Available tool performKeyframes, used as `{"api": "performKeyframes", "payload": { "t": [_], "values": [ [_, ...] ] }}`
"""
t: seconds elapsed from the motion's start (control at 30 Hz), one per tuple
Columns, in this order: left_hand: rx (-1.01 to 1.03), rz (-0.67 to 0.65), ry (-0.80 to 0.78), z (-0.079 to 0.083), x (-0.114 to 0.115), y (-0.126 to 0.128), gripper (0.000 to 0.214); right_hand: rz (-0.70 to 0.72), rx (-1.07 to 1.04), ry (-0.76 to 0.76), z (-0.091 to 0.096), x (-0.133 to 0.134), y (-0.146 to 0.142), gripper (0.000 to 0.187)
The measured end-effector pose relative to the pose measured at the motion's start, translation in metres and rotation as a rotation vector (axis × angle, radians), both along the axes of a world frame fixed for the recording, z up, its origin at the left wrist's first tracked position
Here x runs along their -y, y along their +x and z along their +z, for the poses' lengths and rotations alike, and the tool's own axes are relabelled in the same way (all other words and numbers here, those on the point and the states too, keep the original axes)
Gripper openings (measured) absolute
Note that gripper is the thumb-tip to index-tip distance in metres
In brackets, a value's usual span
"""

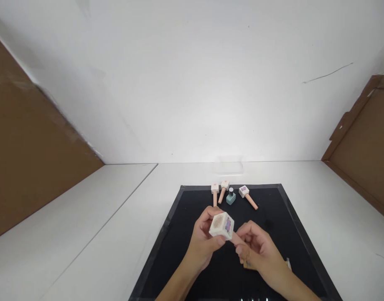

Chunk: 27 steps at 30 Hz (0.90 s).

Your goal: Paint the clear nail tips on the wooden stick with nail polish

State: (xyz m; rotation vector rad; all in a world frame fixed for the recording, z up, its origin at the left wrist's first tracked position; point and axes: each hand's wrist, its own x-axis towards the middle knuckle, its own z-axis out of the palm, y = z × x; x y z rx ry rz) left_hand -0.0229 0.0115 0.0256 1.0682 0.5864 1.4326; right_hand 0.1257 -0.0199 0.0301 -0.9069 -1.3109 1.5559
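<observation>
Black mat (179,225), left hand (202,239) and right hand (259,247) sharing one white bottle (220,230) above it.
Left grips the body, right closes round its pink cap (238,239); beyond, three similar bottles (243,191), one teal bottle (231,199). Held bottle's label (228,225): purple artwork (lettering too small to read).

The bottle (222,226) was white and boxy with rounded edges; 1 face showed a round beige patch, and the face beside it bore a purple print. It was tilted above the black mat (179,234), its body pinched in the left hand (206,236). The slim peach cap (237,239) slanted down and right, its far end hidden by the right hand (256,246).
</observation>
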Motion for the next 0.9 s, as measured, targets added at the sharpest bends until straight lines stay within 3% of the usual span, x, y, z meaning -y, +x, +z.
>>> {"api": "performKeyframes", "payload": {
  "t": [0.17,0.3,0.5,0.57,0.63,0.73,0.9],
  "values": [
    [0.023,-0.025,-0.055,0.002,0.003,0.003,0.044,-0.215,0.086,0.254,-0.01,0.004,-0.002,0.027],
    [0.035,-0.038,-0.081,0.003,0.004,0.004,0.046,-0.24,0.248,0.485,-0.011,0.009,-0.001,0.003],
    [0.009,-0.033,-0.081,0.002,0.003,0.003,0.046,-0.381,0.409,0.839,-0.009,0.013,-0.001,0.03],
    [-0.001,-0.029,-0.078,0.002,0.002,0.003,0.046,-0.381,0.44,0.87,-0.007,0.014,0.0,0.031],
    [-0.001,-0.032,-0.084,0.001,0.002,0.002,0.047,-0.343,0.403,0.797,-0.004,0.012,0.003,0.023],
    [0.013,-0.085,-0.079,0.001,0.001,0.002,0.049,-0.246,0.238,0.551,0.003,0.007,0.007,0.011],
    [0.085,-0.174,-0.031,-0.001,0.002,0.004,0.049,-0.062,-0.145,0.053,0.006,0.003,0.004,0.029]
  ]
}}
